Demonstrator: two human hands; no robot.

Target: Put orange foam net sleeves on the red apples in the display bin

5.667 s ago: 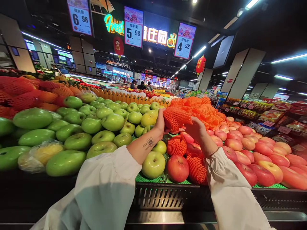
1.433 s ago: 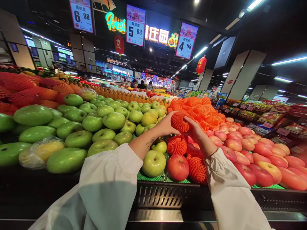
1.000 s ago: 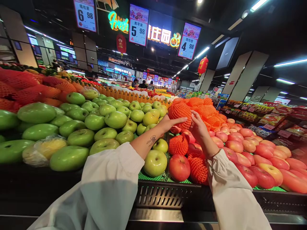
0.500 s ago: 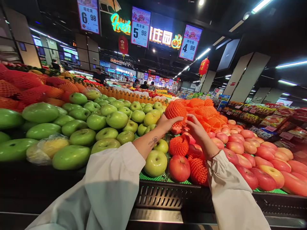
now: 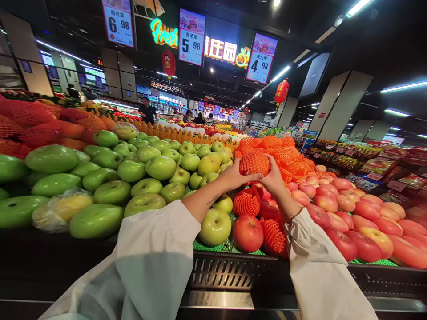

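Between my two hands is a round fruit in an orange foam net, most likely an apple. My left hand grips its left side, with the thumb across the front. On its right side, my right hand is closed round it, thumb tip near the left one. Below lie another netted fruit, a bare red apple and a netted apple by the front edge. A heap of orange foam nets rises just behind my hands.
Green apples fill the display on the left, red apples the right. A black slotted crate edge runs along the front. Price signs hang overhead. A person in dark clothes stands farther back.
My right hand has moved from below the netted fruit up onto its right side, so both hands now hold it. The fruit sits slightly lower and farther right. The view has shifted a little.
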